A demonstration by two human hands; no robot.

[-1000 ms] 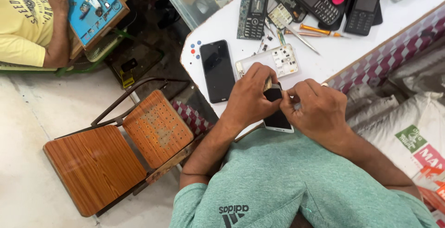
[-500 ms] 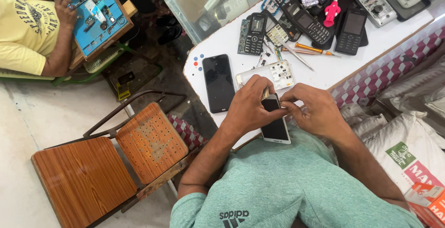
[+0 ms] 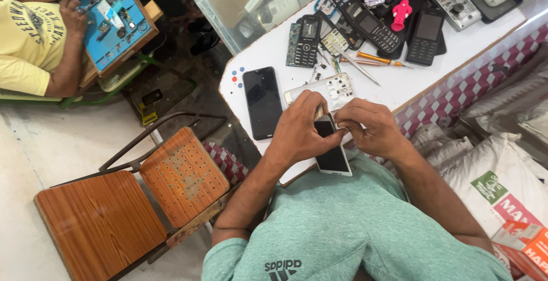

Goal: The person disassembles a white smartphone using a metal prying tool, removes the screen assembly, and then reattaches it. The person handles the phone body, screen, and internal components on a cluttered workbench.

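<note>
Both hands grip one phone (image 3: 332,154) at the near edge of the white table (image 3: 399,89): the left hand (image 3: 299,132) wraps its top, the right hand (image 3: 368,127) pinches its upper corner. The phone is white-framed, dark-screened, overhanging the table edge. A black phone (image 3: 262,103) lies just left; bare tabletop lies right.

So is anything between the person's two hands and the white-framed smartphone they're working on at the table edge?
Nothing visible. The left hand and right hand both already grip the top end of the white-framed, black-screened smartphone. The loose black smartphone and white perforated phone frame lie apart from it on the white table.
</note>
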